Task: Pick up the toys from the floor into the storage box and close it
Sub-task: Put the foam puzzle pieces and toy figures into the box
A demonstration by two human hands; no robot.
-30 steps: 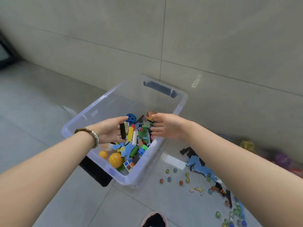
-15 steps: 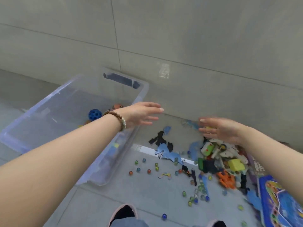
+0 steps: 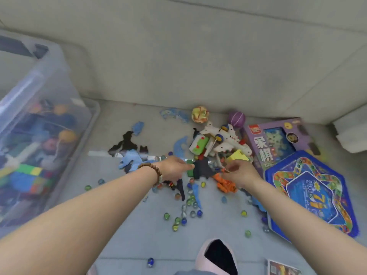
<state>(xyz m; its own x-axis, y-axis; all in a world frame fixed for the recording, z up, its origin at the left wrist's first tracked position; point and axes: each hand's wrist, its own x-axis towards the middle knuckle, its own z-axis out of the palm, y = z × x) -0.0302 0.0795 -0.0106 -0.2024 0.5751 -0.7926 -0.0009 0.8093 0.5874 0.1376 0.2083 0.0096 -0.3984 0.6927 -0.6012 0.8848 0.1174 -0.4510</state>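
Head view, left hand (image 3: 174, 169), right hand (image 3: 240, 173), both in toys (image 3: 223, 139), grip unclear, one storage box (image 3: 21, 92), two balls (image 3: 200, 114)

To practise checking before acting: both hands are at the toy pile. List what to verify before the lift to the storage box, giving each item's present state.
1. Storage box open at the top: ok.
2. Left hand holding the green block firmly: cannot tell, blurred.
3. Right hand holding the orange toy: cannot tell.
4. Shoe not on any marbles: ok.
5. Floor cleared of marbles: not ok, many scattered.
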